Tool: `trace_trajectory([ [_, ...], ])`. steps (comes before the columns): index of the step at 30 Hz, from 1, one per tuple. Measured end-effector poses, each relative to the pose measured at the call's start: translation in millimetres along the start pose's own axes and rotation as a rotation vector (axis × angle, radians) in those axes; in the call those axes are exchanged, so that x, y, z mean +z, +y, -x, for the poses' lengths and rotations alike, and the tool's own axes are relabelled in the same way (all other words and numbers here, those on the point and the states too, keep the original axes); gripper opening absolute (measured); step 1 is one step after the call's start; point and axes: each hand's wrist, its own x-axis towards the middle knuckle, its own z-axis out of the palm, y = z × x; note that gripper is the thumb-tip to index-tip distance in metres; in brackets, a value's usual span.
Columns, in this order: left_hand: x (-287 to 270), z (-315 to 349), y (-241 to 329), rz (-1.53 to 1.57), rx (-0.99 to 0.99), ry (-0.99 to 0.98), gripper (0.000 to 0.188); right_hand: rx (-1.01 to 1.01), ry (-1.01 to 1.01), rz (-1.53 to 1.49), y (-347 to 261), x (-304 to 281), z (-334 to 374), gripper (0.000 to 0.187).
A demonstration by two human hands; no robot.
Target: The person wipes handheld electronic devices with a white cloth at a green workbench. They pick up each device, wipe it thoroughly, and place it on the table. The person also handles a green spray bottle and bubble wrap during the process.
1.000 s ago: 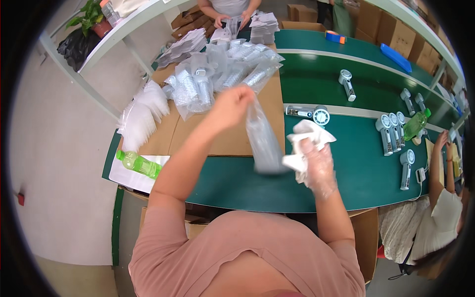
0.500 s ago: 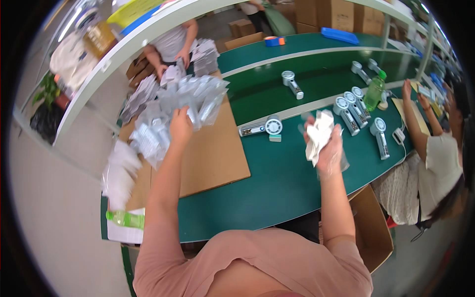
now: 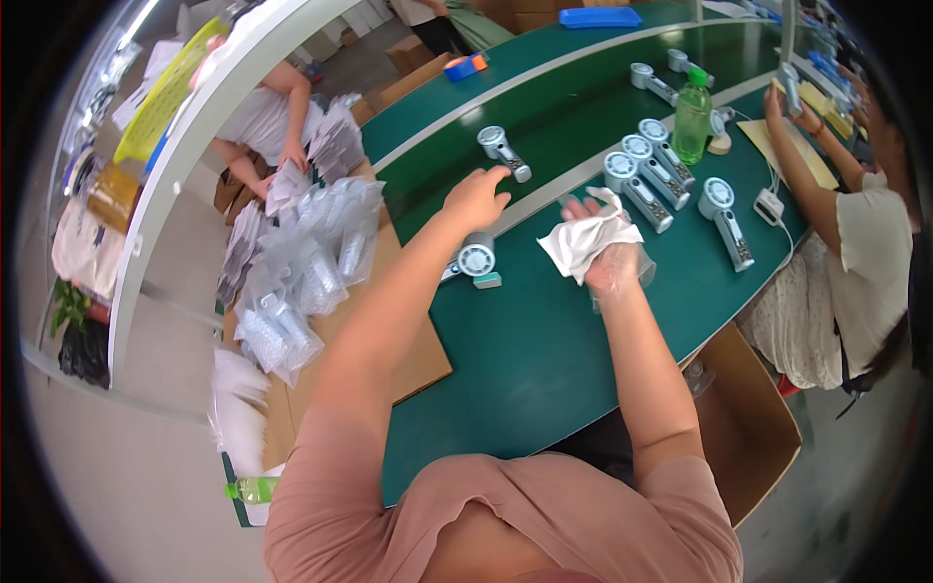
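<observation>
My left hand reaches over the green belt with its fingers apart, holding nothing. Its fingertips are close to a pale blue handheld fan lying on the belt; I cannot tell whether they touch. Under that wrist, partly hidden, another handheld fan lies by a small green-and-white block. In my right hand, palm up, rests a crumpled white cloth. Clear plastic film hangs about the same hand. Several more handheld fans lie to its right.
Bubble-wrap bags are heaped on cardboard at left. A green bottle stands beyond the fans. Another person's hands work at far left; a co-worker sits at right. An open carton stands below the table edge.
My left hand has left the bubble-wrap bags and moved right to the fan on the belt. My right hand still carries the cloth, now more spread out. The view has turned right.
</observation>
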Motion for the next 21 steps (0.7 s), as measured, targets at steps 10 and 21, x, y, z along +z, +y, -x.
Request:
trace_trajectory([
  [10, 57, -103, -11, -0.096, -0.166, -0.298, 0.054, -0.058, 0.095, -0.053, 7, -3, -9, 0.039],
  [21, -34, -2, -46, 1.253, -0.449, 0.182, 0.013, 0.095, -0.313, -0.095, -1, 0, 3, 0.057],
])
